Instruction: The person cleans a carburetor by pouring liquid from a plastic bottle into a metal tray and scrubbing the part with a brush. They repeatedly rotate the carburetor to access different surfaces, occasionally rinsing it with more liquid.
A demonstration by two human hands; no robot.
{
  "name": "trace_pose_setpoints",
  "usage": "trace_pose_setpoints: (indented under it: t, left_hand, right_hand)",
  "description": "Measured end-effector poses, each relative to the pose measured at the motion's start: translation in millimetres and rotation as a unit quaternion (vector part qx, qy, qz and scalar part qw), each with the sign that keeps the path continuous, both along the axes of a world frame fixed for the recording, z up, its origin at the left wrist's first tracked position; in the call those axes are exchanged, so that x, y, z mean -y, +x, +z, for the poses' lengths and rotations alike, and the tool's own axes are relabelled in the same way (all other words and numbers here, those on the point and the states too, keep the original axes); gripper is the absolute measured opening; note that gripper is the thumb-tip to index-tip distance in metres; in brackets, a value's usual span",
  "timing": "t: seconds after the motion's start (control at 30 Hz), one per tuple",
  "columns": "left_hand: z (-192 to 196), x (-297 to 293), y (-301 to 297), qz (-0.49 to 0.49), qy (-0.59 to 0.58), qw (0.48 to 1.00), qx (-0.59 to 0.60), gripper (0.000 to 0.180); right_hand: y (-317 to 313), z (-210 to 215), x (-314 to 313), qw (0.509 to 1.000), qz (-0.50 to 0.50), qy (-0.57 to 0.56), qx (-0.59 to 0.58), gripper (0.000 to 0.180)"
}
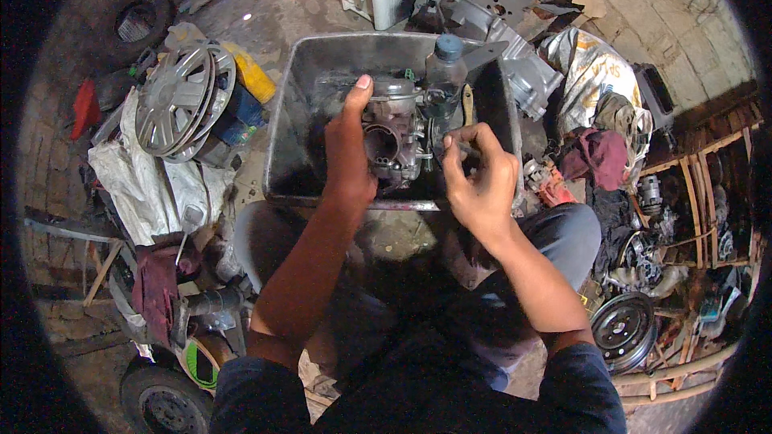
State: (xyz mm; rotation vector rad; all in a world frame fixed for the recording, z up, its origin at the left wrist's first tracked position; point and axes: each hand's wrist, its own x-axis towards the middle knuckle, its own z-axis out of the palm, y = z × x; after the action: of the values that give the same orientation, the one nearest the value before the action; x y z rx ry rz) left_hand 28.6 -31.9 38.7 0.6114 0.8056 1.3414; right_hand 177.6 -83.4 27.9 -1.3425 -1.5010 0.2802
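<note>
A metal carburetor [408, 145] with a round open bore stands over the black plastic tub [299, 80] in front of me. My left hand [347, 153] grips its left side, the thumb pointing up and the other fingers hidden behind the hand. Just right of the carburetor, my right hand [484, 181] is closed in a pinch, with thumb and forefinger together. Something small and dark seems to be between those fingertips, too small to name. Behind the right hand a brush [468, 103] with a pale handle leans beside a clear bottle [445, 84] with a blue cap.
Left of the tub lie stacked wheel covers [178, 100], a white sack [133, 185] and a tyre [165, 398]. On the right are a grey metal housing [523, 64], a printed white sack [591, 72], a maroon cloth [597, 157] and a black wheel rim [623, 331].
</note>
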Motion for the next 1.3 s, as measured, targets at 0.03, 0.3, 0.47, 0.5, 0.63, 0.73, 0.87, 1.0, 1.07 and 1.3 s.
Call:
trace_pose_setpoints:
  t: [0.03, 0.3, 0.47, 0.5, 0.63, 0.73, 0.87, 1.0, 1.07, 1.3]
  left_hand:
    - [2.1, 1.2, -0.5, 0.003, 0.001, 1.000, -0.004, 0.053]
    - [-2.7, -10.9, -3.8, -0.038, -0.062, 0.997, 0.012, 0.060]
    - [-27.1, -21.4, -14.6, -0.158, -0.040, 0.969, 0.185, 0.065]
    - [-26.6, -22.9, -14.9, -0.182, -0.034, 0.958, 0.218, 0.067]
    - [-25.9, -19.3, -9.0, -0.162, -0.063, 0.951, 0.256, 0.074]
    - [-33.5, -22.6, -9.8, -0.137, -0.055, 0.963, 0.227, 0.075]
    - [-22.6, -21.2, -10.4, -0.155, -0.035, 0.955, 0.250, 0.065]
    - [-37.1, -28.7, -19.1, -0.174, 0.005, 0.952, 0.253, 0.053]
    - [-45.4, -30.2, -20.4, -0.140, 0.005, 0.956, 0.257, 0.046]
    - [-41.7, -26.1, -21.1, -0.045, 0.125, 0.990, -0.040, 0.034]
  right_hand:
    - [0.7, 0.6, -0.9, 1.000, -0.004, 0.004, 0.004, 0.007]
    - [-2.8, 4.5, -0.9, 1.000, -0.016, 0.002, -0.018, 0.006]
    - [1.0, 7.3, -2.3, 0.996, -0.006, 0.001, -0.084, 0.005]
    - [3.3, 8.4, -2.8, 0.994, -0.008, -0.003, -0.105, 0.005]
    - [7.7, 15.9, -0.9, 0.991, -0.005, -0.023, -0.133, 0.008]
    - [6.7, 23.4, 6.0, 0.989, 0.019, -0.036, -0.139, 0.011]
    - [11.1, 22.5, 8.9, 0.993, 0.047, 0.005, -0.110, 0.014]
    - [13.4, 25.1, 9.1, 0.994, 0.080, 0.066, -0.029, 0.014]
    - [13.1, 27.3, 9.7, 0.993, 0.086, 0.073, -0.015, 0.015]
    - [18.4, 29.4, 11.4, 0.974, 0.124, 0.137, 0.134, 0.033]
